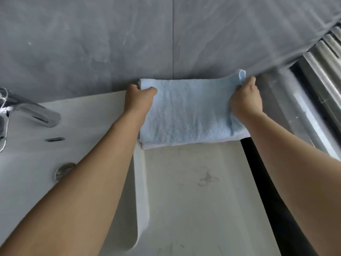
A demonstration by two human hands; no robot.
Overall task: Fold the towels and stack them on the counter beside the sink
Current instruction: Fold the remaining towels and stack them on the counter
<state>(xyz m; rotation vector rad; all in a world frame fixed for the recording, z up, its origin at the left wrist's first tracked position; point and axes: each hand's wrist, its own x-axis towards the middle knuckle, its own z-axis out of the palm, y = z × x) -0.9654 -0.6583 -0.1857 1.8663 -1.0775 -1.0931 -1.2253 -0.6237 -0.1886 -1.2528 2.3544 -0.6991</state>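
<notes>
A light blue folded towel (190, 115) lies on the pale counter (193, 191) against the grey wall, to the right of the sink (36, 154). My left hand (139, 99) grips its far left corner, thumb over the top. My right hand (245, 98) pinches the far right corner, which is lifted a little off the counter. A paler layer shows under the towel's near edge; I cannot tell whether it is a second towel.
A chrome faucet (35, 112) stands over the sink at the left, with the drain (62, 170) below it. The grey tiled wall (129, 43) rises right behind the towel. A dark gap and ribbed glass panel (313, 89) border the counter's right edge.
</notes>
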